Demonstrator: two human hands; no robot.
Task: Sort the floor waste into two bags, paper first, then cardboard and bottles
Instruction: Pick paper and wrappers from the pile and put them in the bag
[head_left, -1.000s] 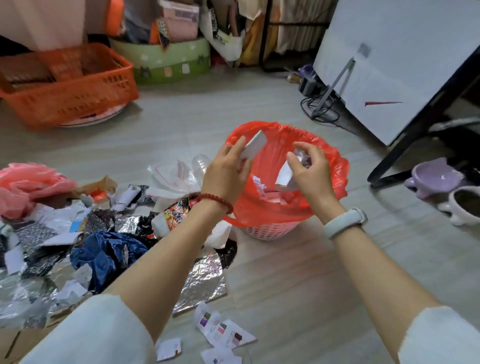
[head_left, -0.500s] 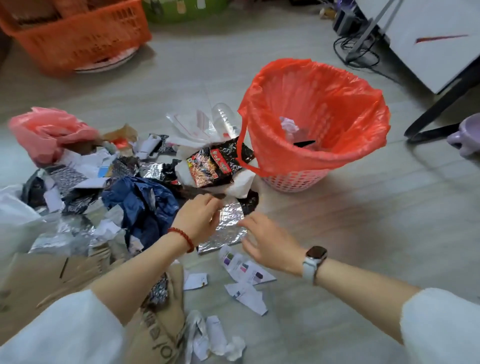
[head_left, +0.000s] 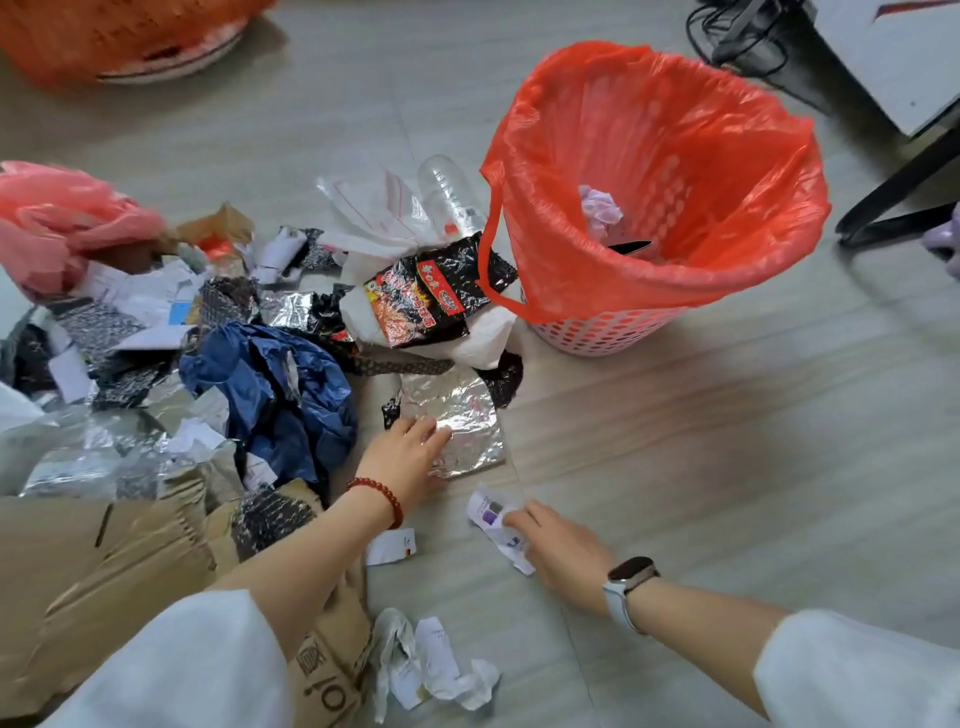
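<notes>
A person's right hand (head_left: 563, 556) closes its grip on a printed paper slip (head_left: 493, 519) lying on the floor, just in front of the red-bagged basket (head_left: 675, 291). The left hand (head_left: 410, 457), fingers spread apart, rests on a foil sheet (head_left: 467, 421) beside the basket. More crumpled paper (head_left: 431, 665) lies nearer the person, next to flattened cardboard (head_left: 104, 561).

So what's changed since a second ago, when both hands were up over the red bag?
Both hands came down to the floor. The left hand now rests on the foil sheet; the right hand is taking hold of a printed paper scrap. The papers held earlier are gone from both hands. The red bag and the waste pile stayed put.
</notes>
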